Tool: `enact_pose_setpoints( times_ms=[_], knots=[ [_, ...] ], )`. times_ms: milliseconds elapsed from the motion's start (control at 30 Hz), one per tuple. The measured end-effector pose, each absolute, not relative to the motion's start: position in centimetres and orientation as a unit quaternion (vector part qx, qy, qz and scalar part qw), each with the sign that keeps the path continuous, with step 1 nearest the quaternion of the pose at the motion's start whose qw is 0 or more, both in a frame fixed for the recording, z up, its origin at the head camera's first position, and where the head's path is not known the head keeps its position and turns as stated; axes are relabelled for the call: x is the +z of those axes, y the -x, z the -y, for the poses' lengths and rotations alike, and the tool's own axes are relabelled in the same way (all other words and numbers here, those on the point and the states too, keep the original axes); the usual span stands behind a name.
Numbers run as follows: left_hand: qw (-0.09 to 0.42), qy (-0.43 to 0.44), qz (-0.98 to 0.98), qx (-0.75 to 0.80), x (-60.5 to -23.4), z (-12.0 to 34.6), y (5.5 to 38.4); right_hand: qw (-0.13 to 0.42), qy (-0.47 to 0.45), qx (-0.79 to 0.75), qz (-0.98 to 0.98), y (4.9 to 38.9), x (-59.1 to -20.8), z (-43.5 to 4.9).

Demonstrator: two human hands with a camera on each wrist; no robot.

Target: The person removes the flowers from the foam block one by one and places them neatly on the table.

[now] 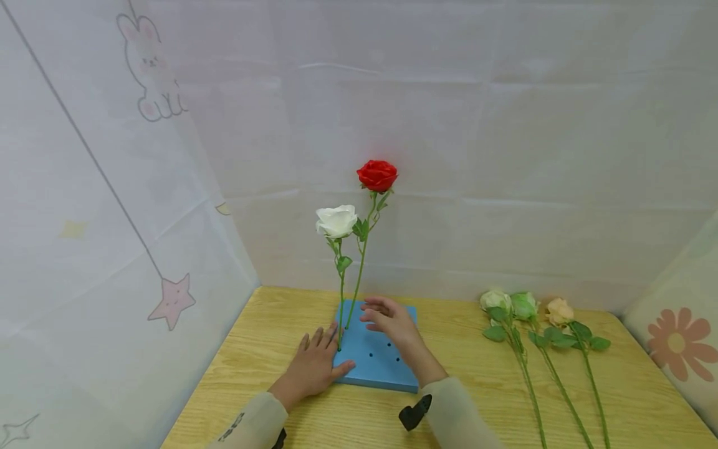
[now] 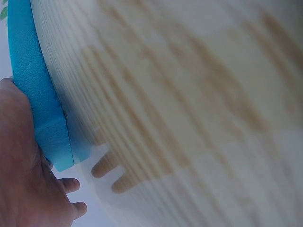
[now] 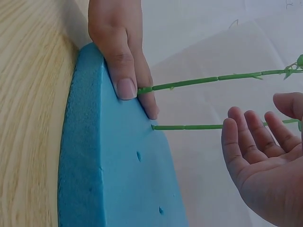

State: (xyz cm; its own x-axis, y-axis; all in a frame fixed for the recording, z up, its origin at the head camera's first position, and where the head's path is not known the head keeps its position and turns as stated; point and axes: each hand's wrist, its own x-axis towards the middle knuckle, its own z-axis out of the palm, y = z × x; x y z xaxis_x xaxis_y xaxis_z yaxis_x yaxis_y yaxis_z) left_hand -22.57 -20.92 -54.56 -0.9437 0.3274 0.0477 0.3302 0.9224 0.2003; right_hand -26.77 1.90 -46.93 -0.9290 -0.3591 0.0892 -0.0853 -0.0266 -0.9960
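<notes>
A blue foam block point(image 1: 376, 372) with several small holes lies on the table. Out of its left side rise a white rose point(image 1: 336, 222) and, farther back, a red rose point(image 1: 378, 176), their stems set in holes. My left hand point(image 1: 315, 368) rests on the block's left edge, fingers spread, thumb on the top face near the white rose's stem. Over the block hovers my right hand point(image 1: 392, 321), its fingers loosely bent and holding nothing. In the right wrist view this right hand point(image 3: 270, 156) is palm up beside the green stem point(image 3: 203, 127).
On the table's right side lie a cream rose point(image 1: 496, 301), a pale green rose point(image 1: 524, 305) and a peach rose point(image 1: 560, 311), stems toward the front. A white printed cloth point(image 1: 449, 156) hangs behind the wooden table point(image 1: 269, 318).
</notes>
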Motion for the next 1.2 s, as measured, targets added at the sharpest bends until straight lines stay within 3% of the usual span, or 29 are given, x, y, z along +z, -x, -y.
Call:
enact_pose_setpoints(
  times_ms=[600,1200],
  knots=[
    [0.023,0.171,0.980,-0.098,-55.0,21.0,22.6,0.101,0.150,-0.707,-0.683,27.6,-47.1,0.4],
    [0.000,0.166,0.981,-0.103,-54.1,20.8,22.4,0.103,0.163,-0.715,-0.672,27.7,-47.1,2.2]
  ],
)
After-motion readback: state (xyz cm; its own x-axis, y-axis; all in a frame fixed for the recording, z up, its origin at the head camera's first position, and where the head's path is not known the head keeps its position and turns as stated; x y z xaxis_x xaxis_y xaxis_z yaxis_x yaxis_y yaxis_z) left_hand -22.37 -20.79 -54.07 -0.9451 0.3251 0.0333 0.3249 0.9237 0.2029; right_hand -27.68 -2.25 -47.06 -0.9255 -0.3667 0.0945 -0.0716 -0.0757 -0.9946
